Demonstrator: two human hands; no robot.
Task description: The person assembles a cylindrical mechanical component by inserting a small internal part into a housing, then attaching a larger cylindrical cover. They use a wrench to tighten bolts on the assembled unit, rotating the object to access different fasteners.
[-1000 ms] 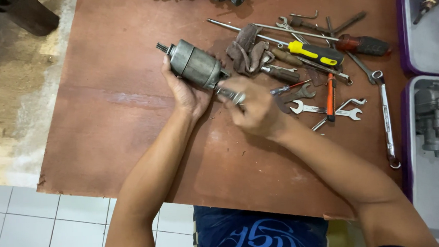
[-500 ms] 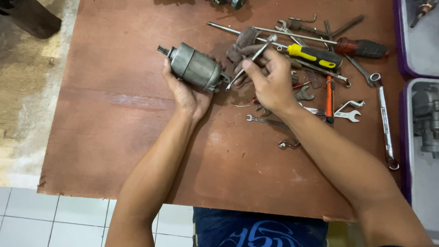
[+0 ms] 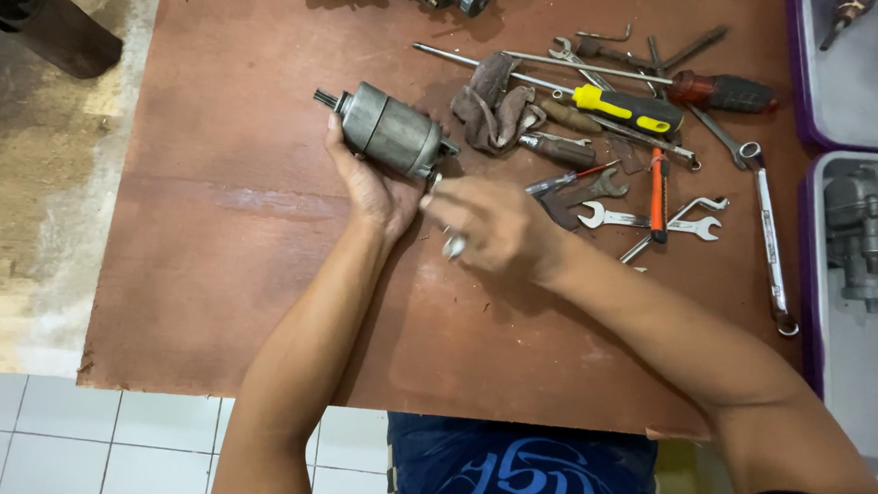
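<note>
Grey metal of a cylindrical starter motor is clasped from below by the left hand, held just above the reddish-brown desk, well inside its edges. A small silvery part is pinched in the right hand, just beside the motor. Open room is left toward the desk's left edge; wrenches, screwdrivers and a rag are crowded on the right.

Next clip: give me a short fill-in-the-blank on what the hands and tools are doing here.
1. The left hand grips a grey cylindrical ____.
2. The right hand pinches a small ____ part.
3. The screwdriver nearest the crumpled rag has a ____ and black handle.
4. Everything lies on a reddish-brown ____.

Missing words: motor; metal; yellow; board
</note>
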